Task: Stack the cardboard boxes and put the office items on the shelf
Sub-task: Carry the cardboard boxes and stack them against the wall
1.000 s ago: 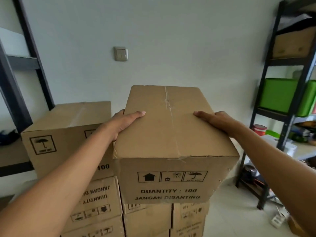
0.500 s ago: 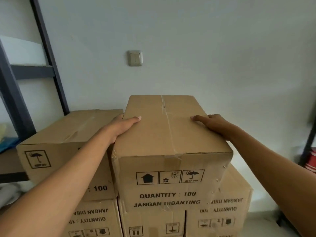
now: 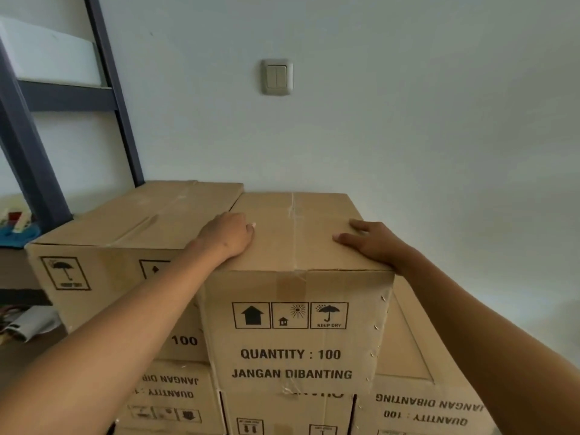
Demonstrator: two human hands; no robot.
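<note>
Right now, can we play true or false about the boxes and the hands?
1. Both hands rest on top of the front box. True: left hand, right hand.
2. The front box says QUANTITY : 100. True.
3. The printing on the lower right box is right way up. False: it is upside down.
4. A light switch is on the wall. True.
5. The neighbouring box is on the right of the front box. False: it is on the left.
</note>
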